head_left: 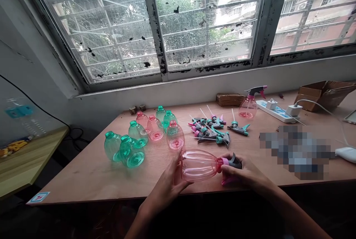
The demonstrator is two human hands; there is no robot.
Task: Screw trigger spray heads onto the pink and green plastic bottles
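Observation:
Sideways above the table's front edge lies a clear pink spray bottle (pixel 198 165), its base to the left. My left hand (pixel 174 178) is closed around the base end. At the neck, my right hand (pixel 240 170) grips the black and pink spray head (pixel 235 162), whose pink collar sits on the bottle's mouth. Part of the trigger is hidden by my fingers. Just beyond stands a capless pink bottle (pixel 175 135). A pile of loose spray heads (pixel 211 128) with white tubes lies behind the held bottle.
Several capless green bottles (pixel 132 153) and pink bottles (pixel 155 129) stand at the left. A pink bottle with its sprayer (pixel 248 107) stands at the back, near a power strip (pixel 275 111) and a cardboard box (pixel 319 96). A blurred patch (pixel 300 150) covers something at right.

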